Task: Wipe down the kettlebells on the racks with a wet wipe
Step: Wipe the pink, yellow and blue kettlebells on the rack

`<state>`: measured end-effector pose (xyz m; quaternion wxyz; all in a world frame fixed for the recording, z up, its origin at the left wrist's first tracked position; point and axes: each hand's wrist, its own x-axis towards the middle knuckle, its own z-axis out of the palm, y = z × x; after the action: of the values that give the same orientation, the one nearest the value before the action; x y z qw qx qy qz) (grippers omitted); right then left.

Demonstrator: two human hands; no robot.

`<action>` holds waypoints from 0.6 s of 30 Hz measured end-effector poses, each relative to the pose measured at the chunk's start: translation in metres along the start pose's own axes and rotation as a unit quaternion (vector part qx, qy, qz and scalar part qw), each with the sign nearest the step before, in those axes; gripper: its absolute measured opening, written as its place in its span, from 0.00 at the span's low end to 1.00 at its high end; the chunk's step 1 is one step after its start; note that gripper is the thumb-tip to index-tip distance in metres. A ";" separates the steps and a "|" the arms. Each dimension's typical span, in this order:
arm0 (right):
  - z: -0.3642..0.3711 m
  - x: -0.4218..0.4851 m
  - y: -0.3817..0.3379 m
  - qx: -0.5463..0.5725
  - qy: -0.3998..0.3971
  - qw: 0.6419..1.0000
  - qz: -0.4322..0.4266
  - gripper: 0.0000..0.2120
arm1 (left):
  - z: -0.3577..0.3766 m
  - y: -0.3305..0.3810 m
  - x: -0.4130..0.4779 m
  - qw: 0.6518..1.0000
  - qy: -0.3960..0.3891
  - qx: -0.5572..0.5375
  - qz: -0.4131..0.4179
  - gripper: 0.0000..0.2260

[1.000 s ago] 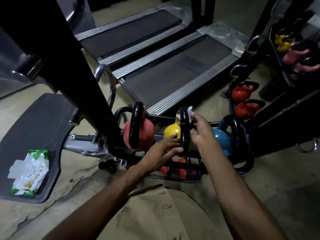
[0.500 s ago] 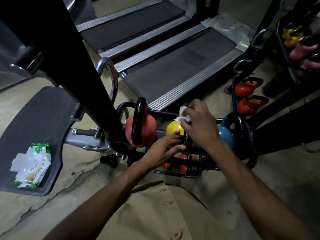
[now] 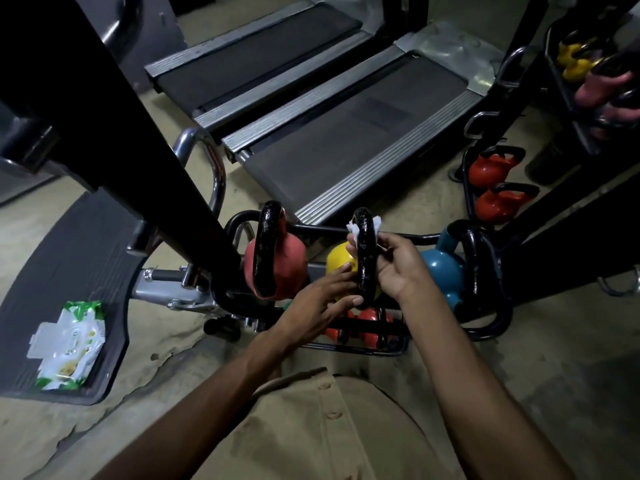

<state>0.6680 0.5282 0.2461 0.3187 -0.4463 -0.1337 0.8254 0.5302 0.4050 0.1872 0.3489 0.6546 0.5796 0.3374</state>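
Right hand (image 3: 398, 268) curls round upper part of black handle (image 3: 363, 258) of yellow kettlebell (image 3: 341, 263), pinching white wet wipe (image 3: 376, 223) against it; wipe ends poke out either side of handle, above grip. Left hand (image 3: 318, 303) just below grip, fingers fairly straight, tips touching yellow body, thumb at handle's base. Pink kettlebell (image 3: 289, 268) left of grip, blue kettlebell (image 3: 443, 271) right, all on black rack (image 3: 498, 318). Green-white wipe pack (image 3: 69, 344) far left on grey footplate (image 3: 69, 254); print too small to read.
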 end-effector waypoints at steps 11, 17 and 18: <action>0.004 -0.010 0.010 -0.551 0.123 0.704 -0.431 0.06 | 0.024 -0.023 -0.006 0.996 0.028 0.076 0.023 0.24; -0.031 -0.051 0.044 -0.628 0.072 0.571 -0.523 0.09 | 0.039 -0.022 -0.014 0.981 0.120 0.142 0.050 0.23; -0.037 -0.058 0.048 -0.578 0.070 0.633 -0.511 0.08 | 0.040 -0.021 -0.014 0.980 0.123 0.151 0.047 0.23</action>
<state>0.7021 0.4516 0.2388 0.3747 -0.4562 -0.7672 0.2508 0.5520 0.3900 0.1478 0.1559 0.6795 0.6309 0.3405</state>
